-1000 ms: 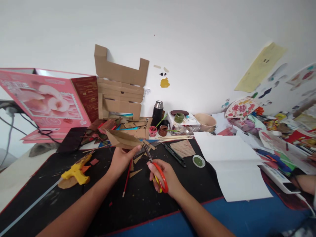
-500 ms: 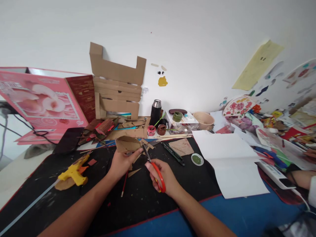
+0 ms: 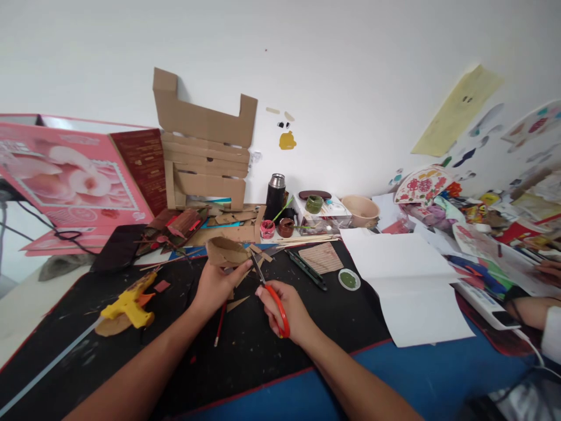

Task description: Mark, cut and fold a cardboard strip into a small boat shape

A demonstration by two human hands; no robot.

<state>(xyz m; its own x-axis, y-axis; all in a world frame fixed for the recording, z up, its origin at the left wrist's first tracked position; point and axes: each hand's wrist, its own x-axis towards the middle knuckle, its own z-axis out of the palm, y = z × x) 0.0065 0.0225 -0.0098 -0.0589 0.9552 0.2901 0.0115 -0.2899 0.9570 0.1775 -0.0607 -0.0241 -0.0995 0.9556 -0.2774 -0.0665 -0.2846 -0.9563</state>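
Observation:
My left hand (image 3: 218,286) is closed round a curved brown cardboard piece (image 3: 225,252), its thumb along the near edge. In my right hand (image 3: 284,310) is a pair of scissors (image 3: 274,301) with red-orange handles, fingers through the loops. The blades point up and left, their tips near the right end of the cardboard piece; whether they touch it I cannot tell. Beneath my hands lie a red pencil (image 3: 220,325) and thin cardboard scraps (image 3: 238,303) on the black mat (image 3: 245,368).
At left lies a yellow glue gun (image 3: 131,305) with a long glue stick, before a pink box (image 3: 83,169). Right of my hands are a dark green utility knife (image 3: 307,270), a green paint dish (image 3: 349,279) and white paper (image 3: 421,298). Another person's arm (image 3: 537,310) rests far right.
The view has shifted slightly. The cardboard piece is tilted a little differently in my left hand, and the scissor handles look closer together. Both hands keep their holds.

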